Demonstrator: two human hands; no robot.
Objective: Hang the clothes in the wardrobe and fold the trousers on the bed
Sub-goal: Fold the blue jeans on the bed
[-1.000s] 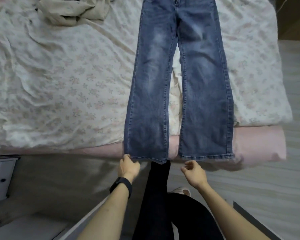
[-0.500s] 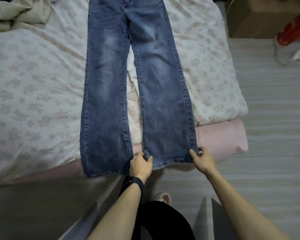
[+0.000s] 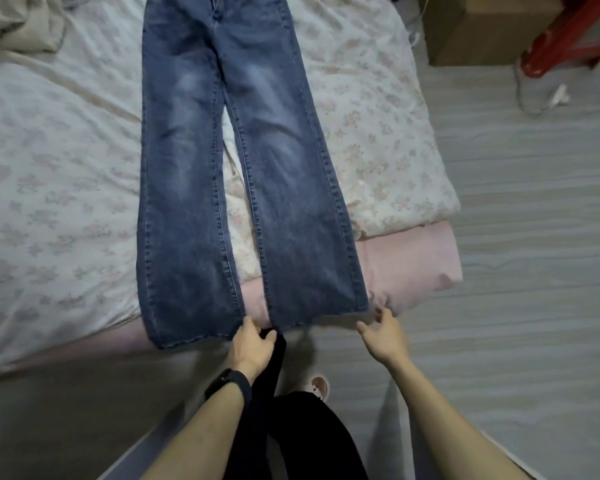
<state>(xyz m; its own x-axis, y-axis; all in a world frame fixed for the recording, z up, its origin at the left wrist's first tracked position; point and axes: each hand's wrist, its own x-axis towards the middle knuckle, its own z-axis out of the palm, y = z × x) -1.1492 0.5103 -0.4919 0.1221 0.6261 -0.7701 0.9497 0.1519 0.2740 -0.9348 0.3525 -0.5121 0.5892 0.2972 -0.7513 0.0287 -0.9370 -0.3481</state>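
Head view: left hand [image 3: 253,344] at the hem of the jeans [image 3: 184,202], grip unclear; right hand [image 3: 385,337] released, fingers spread, nearby.

the blue jeans [image 3: 184,202] lay flat and face up on the bed [image 3: 49,161], with the waist running off the far edge of the view. both legs were stretched straight toward the near side and parted in a narrow v, with pale faded patches at thigh and knee. the flared hems rested on the bed's pink near edge, the one on the view's left lying nearer than the other.
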